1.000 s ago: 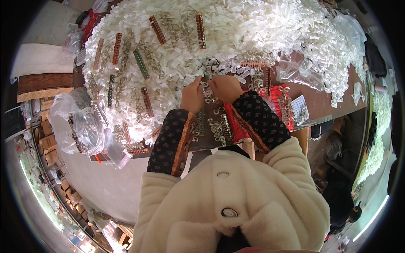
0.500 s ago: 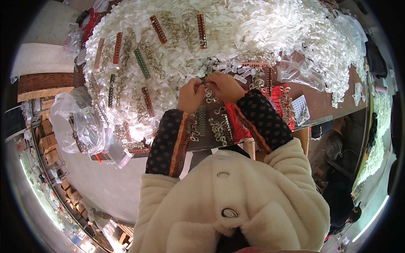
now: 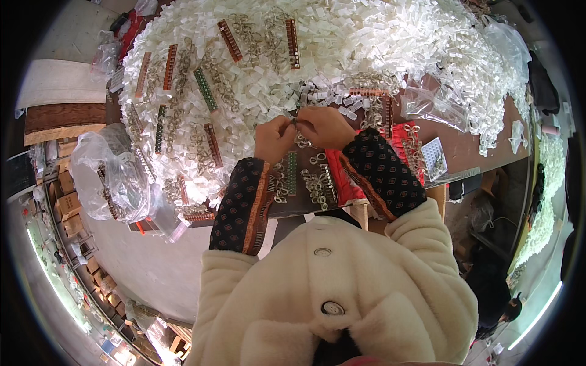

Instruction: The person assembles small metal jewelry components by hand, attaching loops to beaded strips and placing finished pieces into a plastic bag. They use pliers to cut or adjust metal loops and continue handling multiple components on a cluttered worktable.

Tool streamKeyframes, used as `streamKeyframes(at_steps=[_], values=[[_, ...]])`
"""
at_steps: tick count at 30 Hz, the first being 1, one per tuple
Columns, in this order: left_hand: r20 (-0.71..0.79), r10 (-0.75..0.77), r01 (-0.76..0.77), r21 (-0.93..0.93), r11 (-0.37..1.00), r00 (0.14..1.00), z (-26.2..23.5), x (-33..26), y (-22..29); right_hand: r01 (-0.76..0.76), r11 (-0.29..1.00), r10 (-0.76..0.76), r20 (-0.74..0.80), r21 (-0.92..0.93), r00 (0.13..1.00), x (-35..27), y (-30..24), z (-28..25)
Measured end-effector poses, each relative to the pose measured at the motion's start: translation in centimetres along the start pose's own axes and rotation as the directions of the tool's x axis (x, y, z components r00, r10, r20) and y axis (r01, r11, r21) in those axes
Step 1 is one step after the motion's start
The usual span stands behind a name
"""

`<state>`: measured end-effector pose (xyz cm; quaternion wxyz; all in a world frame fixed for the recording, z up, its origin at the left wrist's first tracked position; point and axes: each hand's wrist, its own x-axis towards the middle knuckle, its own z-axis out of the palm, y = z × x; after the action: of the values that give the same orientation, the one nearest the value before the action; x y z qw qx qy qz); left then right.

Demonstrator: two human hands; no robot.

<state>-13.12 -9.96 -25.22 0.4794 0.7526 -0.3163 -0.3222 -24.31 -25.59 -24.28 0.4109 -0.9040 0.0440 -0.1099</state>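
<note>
Over the table's near edge, my left hand [image 3: 271, 140] and my right hand [image 3: 326, 126] meet fingertip to fingertip. Both are closed in a pinch on something tiny, mostly covered by the fingers. Just beyond them lie loose small white plastic pieces [image 3: 343, 102], at the edge of a big heap of similar translucent pieces [image 3: 366, 46]. Below the hands, a green strip with rows of small metal parts [image 3: 292, 174] lies beside linked metal loops [image 3: 314, 186]. A red cloth [image 3: 346, 180] is partly hidden by my right forearm.
Several orange-brown strips, such as one at the back [image 3: 292, 44], rest on the heap among metal loops. A clear plastic bag [image 3: 113, 177] hangs at the table's left edge. Another clear bag [image 3: 430, 107] and a white perforated card [image 3: 434, 160] lie to the right.
Both hands have shifted very slightly, the fingertips now closer together. They keep their pinch. The strips and the heap look the same.
</note>
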Motion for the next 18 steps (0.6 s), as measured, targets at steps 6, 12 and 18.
streamKeyframes(at_steps=[6,12,18], values=[[-0.122,0.026,-0.019,0.055,0.998,0.992,1.0,-0.4,-0.7,-0.056,0.998,0.053,-0.129,-0.025,0.99,-0.6,0.0,1.8],[-0.172,0.078,-0.068,0.064,0.996,0.982,1.7,-0.5,-1.5,-0.075,0.997,0.069,-0.193,-0.027,0.979,-1.3,0.1,3.4],[-0.11,0.062,-0.061,0.017,0.998,0.992,1.1,-1.2,-1.5,-0.042,0.994,0.053,-0.111,0.101,0.992,-1.0,-0.3,1.9]])
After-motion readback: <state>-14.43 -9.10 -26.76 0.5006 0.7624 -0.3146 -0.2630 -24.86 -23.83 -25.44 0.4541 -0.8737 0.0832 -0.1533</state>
